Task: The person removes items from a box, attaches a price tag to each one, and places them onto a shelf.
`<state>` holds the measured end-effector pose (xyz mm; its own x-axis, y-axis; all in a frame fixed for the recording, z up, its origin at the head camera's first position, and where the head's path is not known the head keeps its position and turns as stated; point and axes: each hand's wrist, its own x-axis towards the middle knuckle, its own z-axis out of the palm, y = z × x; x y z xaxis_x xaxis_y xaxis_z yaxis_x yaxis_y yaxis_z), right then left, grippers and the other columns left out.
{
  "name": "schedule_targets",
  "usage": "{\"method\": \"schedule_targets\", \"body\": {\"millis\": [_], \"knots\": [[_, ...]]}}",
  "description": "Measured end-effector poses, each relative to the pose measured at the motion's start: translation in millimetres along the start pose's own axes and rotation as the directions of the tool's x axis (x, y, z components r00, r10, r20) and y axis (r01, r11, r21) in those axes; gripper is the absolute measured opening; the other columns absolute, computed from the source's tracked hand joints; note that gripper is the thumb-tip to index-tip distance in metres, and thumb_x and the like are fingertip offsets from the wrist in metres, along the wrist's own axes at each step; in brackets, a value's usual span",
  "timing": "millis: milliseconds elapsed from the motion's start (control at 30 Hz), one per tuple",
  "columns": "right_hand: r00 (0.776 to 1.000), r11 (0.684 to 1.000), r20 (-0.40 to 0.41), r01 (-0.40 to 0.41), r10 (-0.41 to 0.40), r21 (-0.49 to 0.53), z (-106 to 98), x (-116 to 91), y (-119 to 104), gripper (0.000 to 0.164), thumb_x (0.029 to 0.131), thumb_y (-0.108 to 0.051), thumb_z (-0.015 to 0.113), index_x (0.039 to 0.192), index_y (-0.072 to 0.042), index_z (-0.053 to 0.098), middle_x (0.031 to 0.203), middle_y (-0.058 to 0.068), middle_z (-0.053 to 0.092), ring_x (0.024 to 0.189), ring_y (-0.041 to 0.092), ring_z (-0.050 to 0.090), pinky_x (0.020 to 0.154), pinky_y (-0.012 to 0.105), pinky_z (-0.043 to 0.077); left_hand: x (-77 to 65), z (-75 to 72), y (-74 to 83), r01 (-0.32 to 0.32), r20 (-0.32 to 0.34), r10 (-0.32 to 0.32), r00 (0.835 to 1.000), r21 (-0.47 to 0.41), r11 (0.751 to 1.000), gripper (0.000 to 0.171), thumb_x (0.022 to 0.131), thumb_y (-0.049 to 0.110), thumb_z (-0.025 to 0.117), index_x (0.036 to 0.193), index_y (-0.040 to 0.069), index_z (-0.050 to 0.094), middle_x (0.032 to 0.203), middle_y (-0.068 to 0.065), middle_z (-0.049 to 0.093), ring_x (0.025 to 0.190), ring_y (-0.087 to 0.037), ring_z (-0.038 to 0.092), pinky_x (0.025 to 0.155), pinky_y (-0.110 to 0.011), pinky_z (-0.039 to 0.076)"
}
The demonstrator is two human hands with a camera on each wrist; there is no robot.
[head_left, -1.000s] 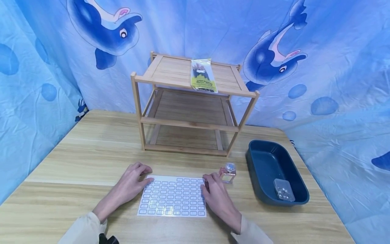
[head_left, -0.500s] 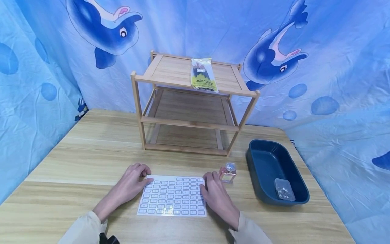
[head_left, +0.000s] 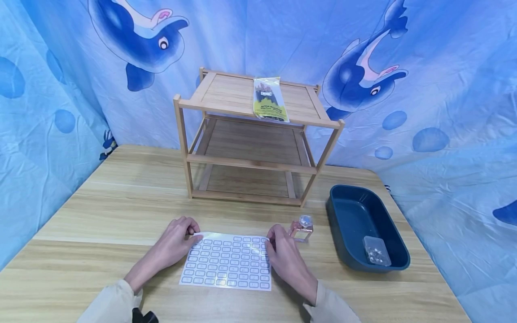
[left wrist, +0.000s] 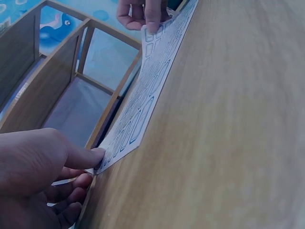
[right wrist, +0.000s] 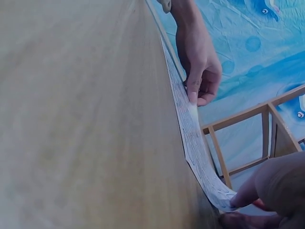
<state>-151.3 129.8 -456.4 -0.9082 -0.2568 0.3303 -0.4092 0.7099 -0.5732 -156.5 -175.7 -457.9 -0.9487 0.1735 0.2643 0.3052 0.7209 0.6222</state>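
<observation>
A white sheet of blue-outlined labels lies between both hands, its far edge raised a little off the table. With thumb and fingers, my left hand pinches the far left corner; the left wrist view shows the thumb on top of the sheet. My right hand pinches the far right corner, where the sheet curls upward in the right wrist view, under the thumb. Just beyond the right hand stands a small pink glass bottle with a clear faceted cap.
A wooden shelf rack stands behind the sheet, a yellow-and-white packet on its top. At right, a dark blue tub holds a small clear plastic box. A blue dolphin-print curtain surrounds the wooden table.
The far edge of the label sheet has lifted, and the sheet has shifted slightly toward the person and left. The right fingers have closed on its corner; the left hand has barely moved.
</observation>
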Motion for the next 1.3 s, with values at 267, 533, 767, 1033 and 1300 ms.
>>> {"method": "schedule_targets", "body": {"millis": [267, 533, 767, 1033, 1300], "knots": [[1.0, 0.98, -0.022, -0.006, 0.01, 0.199, 0, 0, 2, 0.018, 0.092, 0.009, 0.067, 0.1, -0.004, 0.058, 0.086, 0.002, 0.065, 0.079, 0.014, 0.065, 0.069, 0.025, 0.059, 0.9, -1.4, 2.2, 0.045, 0.052, -0.042, 0.998, -0.058, 0.997, 0.016, 0.089, -0.002, 0.076, 0.1, 0.002, 0.065, 0.08, 0.002, 0.055, 0.076, -0.015, 0.051, 0.067, -0.03, 0.046], [0.999, 0.968, -0.027, -0.019, 0.027, 0.25, -3, 0, 4, 0.019, 0.092, 0.008, 0.067, 0.11, 0.001, 0.066, 0.086, 0.003, 0.072, 0.078, 0.014, 0.068, 0.071, 0.027, 0.06, 0.1, -3.6, 5.4, 0.028, 0.013, -0.027, 1.0, -0.09, 0.996, 0.014, 0.089, -0.005, 0.073, 0.093, 0.006, 0.066, 0.08, 0.001, 0.055, 0.074, -0.015, 0.051, 0.062, -0.026, 0.045], [0.998, 0.954, -0.057, 0.006, 0.011, 0.298, -5, -1, 3, 0.018, 0.092, 0.01, 0.066, 0.105, -0.003, 0.066, 0.087, 0.003, 0.071, 0.082, 0.017, 0.068, 0.073, 0.028, 0.06, 1.7, -6.1, 8.2, 0.009, 0.002, -0.009, 1.0, -0.148, 0.989, 0.013, 0.091, -0.007, 0.07, 0.099, 0.003, 0.066, 0.083, 0.0, 0.056, 0.075, -0.016, 0.052, 0.062, -0.025, 0.047], [0.996, 0.911, -0.094, 0.041, -0.003, 0.409, -7, -2, 2, 0.021, 0.091, 0.015, 0.064, 0.104, -0.002, 0.064, 0.087, 0.004, 0.072, 0.079, 0.018, 0.067, 0.067, 0.026, 0.057, 4.0, -7.1, 13.5, -0.02, -0.042, 0.016, 0.999, -0.119, 0.993, 0.017, 0.092, -0.003, 0.069, 0.108, 0.001, 0.069, 0.09, -0.001, 0.061, 0.08, -0.017, 0.055, 0.068, -0.03, 0.048], [0.996, 0.898, -0.09, 0.054, -0.016, 0.438, -8, -1, 1, 0.021, 0.093, 0.014, 0.064, 0.106, -0.002, 0.064, 0.09, 0.003, 0.073, 0.081, 0.018, 0.067, 0.068, 0.025, 0.057, 8.2, -2.5, 18.7, -0.072, -0.068, 0.068, 0.995, -0.064, 0.995, 0.019, 0.092, 0.005, 0.073, 0.112, 0.002, 0.07, 0.117, -0.015, 0.067, 0.12, -0.041, 0.056, 0.106, -0.063, 0.038]]}}
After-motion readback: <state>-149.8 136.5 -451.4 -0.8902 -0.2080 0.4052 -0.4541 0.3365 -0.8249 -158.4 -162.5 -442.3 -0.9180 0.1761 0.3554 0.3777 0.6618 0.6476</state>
